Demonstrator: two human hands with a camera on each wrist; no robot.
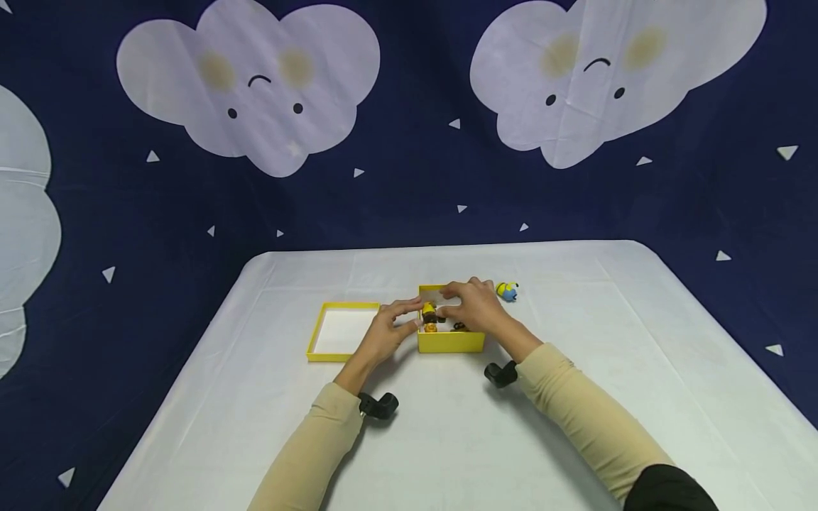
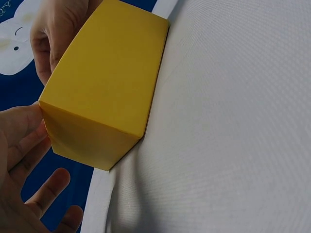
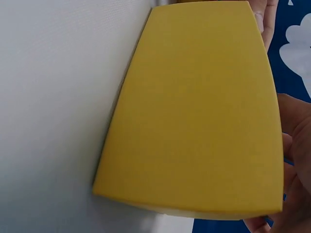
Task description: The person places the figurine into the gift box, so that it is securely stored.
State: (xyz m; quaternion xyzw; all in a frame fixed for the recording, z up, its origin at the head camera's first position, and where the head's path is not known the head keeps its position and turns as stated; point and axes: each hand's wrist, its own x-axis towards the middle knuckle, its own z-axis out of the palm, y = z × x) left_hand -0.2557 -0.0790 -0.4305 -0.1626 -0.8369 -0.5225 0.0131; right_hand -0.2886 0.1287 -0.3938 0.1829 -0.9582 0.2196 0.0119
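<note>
A small yellow open box point(image 1: 451, 343) stands mid-table in the head view. Inside it lie a yellow-and-black toy figure point(image 1: 429, 314) with an orange lower part and a small dark item point(image 1: 459, 327). My left hand point(image 1: 385, 333) is at the box's left side, touching its edge with fingers spread in the left wrist view. From the right, my right hand point(image 1: 478, 306) reaches over the rim, its fingers pointing down into the box, thumb close to the figure. The box wall point(image 3: 194, 111) hides those fingertips in the right wrist view, so any grasp is unclear.
A shallow yellow-rimmed lid point(image 1: 345, 306), white inside, lies left of the box. Behind my right hand is a small yellow-and-blue toy point(image 1: 507, 291). A white cloth covers the table point(image 1: 447, 440); a dark blue curtain point(image 1: 409, 199) with clouds hangs behind.
</note>
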